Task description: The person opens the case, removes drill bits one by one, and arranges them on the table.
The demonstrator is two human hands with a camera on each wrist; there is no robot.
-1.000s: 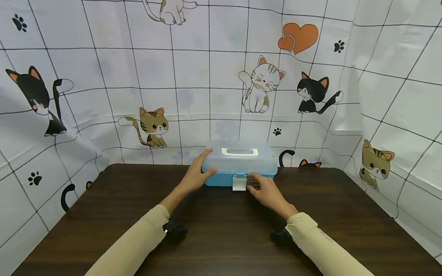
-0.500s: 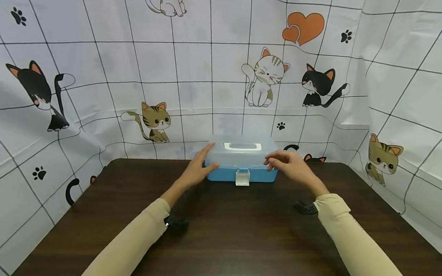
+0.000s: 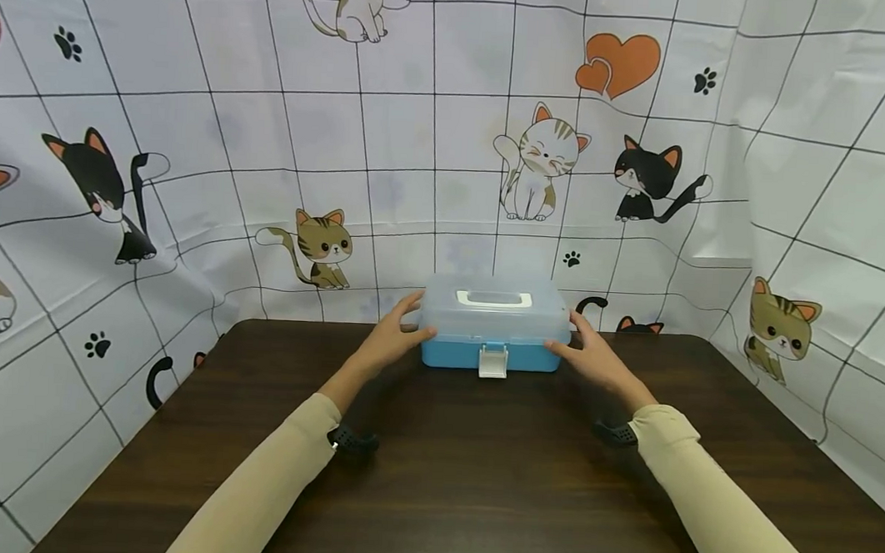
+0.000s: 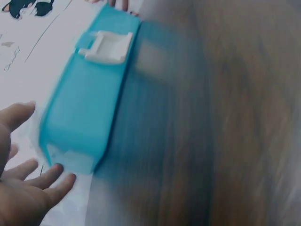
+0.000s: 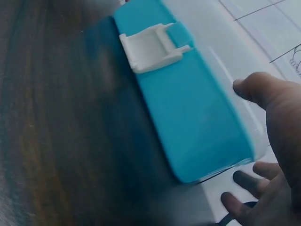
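Observation:
A blue plastic storage box (image 3: 453, 354) with a clear lid (image 3: 441, 310) stands at the back of the table. Its white latch (image 3: 493, 363) hangs down at the front, and a white handle (image 3: 494, 304) lies on the lid. My left hand (image 3: 390, 336) is at the box's left end, thumb toward the front and fingers spread along the side. At the right end my right hand (image 3: 596, 355) mirrors it, thumb near the front corner. Both wrist views show straight, parted fingers right by the ends of the blue base (image 4: 84, 103). The box's contents are hidden.
The dark wooden table (image 3: 432, 476) stretches from the box to the front. Behind and beside it hangs a white gridded curtain (image 3: 397, 140) printed with cats, hearts and paw prints. Dark wrist straps (image 3: 355, 439) sit under both sleeves.
My right hand has left the latch at the box's front and moved right, over the lid's corner, to the right end. The left hand stays at the left end. The view has shifted slightly.

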